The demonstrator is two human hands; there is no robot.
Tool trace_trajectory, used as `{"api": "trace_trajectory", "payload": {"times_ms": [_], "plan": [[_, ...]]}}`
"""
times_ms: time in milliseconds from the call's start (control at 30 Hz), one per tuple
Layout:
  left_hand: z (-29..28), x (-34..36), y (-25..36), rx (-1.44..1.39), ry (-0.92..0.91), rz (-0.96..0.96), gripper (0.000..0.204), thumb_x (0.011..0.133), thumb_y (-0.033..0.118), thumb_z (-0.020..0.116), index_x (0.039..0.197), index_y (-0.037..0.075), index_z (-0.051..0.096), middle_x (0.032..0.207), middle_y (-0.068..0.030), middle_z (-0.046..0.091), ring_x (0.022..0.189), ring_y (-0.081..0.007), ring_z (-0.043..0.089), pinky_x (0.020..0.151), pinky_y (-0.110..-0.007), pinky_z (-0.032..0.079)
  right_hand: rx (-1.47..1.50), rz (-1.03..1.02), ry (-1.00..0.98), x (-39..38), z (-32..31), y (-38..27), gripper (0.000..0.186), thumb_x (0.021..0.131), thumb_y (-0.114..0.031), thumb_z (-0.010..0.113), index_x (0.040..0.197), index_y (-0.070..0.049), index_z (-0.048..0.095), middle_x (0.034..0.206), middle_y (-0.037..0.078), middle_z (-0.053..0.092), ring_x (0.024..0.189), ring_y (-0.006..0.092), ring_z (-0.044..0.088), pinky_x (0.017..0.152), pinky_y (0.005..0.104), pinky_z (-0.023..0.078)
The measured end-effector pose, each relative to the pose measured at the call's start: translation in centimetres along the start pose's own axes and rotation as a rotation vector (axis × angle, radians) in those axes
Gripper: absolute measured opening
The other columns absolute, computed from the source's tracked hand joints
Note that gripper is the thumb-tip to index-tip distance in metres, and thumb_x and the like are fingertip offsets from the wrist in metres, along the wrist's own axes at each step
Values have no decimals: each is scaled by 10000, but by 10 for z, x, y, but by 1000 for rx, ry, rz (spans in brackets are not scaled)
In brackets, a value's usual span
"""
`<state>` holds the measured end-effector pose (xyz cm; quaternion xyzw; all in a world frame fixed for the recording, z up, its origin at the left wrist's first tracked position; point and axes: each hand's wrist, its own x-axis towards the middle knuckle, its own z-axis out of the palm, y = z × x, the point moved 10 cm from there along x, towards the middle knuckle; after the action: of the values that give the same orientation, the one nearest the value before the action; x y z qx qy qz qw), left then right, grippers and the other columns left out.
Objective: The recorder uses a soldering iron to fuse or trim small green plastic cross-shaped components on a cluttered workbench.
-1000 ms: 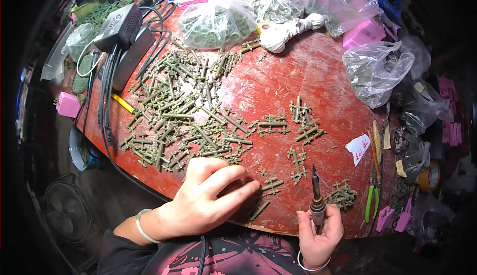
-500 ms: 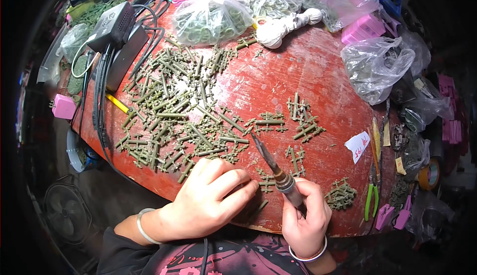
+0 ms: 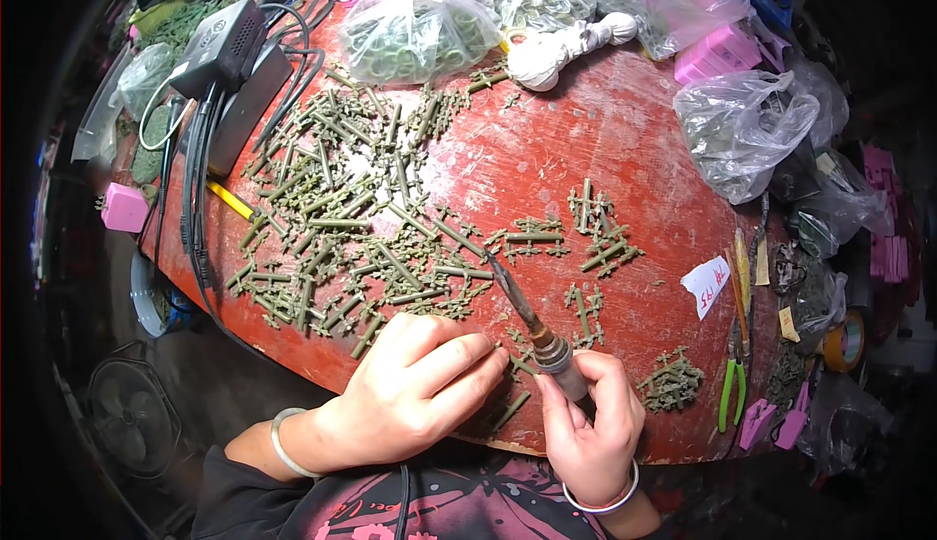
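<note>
My left hand (image 3: pixel 425 379) is closed, its fingertips pinched at the end of a thin dark-green rod piece (image 3: pixel 522 363). The other end of this piece reaches toward my right thumb. My right hand (image 3: pixel 597 423) wraps the grey grip of a soldering iron (image 3: pixel 554 355), whose long dark tip points up and left over the table. Just below the left fingers lies another short green rod (image 3: pixel 510 410). Beyond both hands spreads a big heap of green rods and small branched pieces (image 3: pixel 342 218). Several sorted clusters (image 3: pixel 605 242) lie to its right.
A small green pile (image 3: pixel 671 381) sits on the red table (image 3: pixel 605 130) at right, near green-handled pliers (image 3: pixel 730 394) and a paper label (image 3: pixel 705 286). Plastic bags (image 3: pixel 420 38) line the far edge. A black power box with cables (image 3: pixel 220 47) stands at left.
The soldering iron and my right hand have shifted slightly left and down. A green piece now shows between my hands, and more of the short rod below is visible.
</note>
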<state>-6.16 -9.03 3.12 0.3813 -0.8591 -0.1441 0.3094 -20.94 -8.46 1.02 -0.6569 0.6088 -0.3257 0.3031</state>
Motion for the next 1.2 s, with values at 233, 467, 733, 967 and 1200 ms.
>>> {"api": "trace_trajectory", "payload": {"times_ms": [233,467,733,967,1200], "plan": [[3,1,4,7,-10,34,398,670,83,746,1053,-23,730,1023,-103,682,869,-240,643,703,-361,475,-23,15,56,-14,-13,10,302,844,-72,814,1022,18,587,818,130,601,625,281,585,551,366,462],[6,3,9,12,-9,54,404,674,108,702,1053,-30,728,1008,-121,678,848,-240,643,696,-340,494,-237,-59,-23,-33,-31,18,308,915,-255,765,980,-1,603,728,129,572,584,324,591,511,403,457],[7,3,8,5,-14,48,421,673,99,700,1070,-38,719,1016,-134,662,857,-247,636,707,-345,505,-311,-61,-53,-37,-34,22,294,916,-261,756,957,-9,610,685,114,561,548,331,592,482,416,457],[8,1,4,-35,-13,16,445,652,82,700,1080,-38,719,1020,-135,657,854,-256,634,722,-350,518,-299,-55,-102,-34,-30,22,292,914,-254,753,950,-2,610,688,125,564,551,339,595,484,418,460],[7,0,4,-49,-5,20,468,636,63,704,1092,-44,718,1025,-137,652,852,-259,631,726,-355,519,-304,-50,-112,-33,-29,22,295,913,-251,753,950,2,607,684,123,562,547,334,594,479,412,457]]}}
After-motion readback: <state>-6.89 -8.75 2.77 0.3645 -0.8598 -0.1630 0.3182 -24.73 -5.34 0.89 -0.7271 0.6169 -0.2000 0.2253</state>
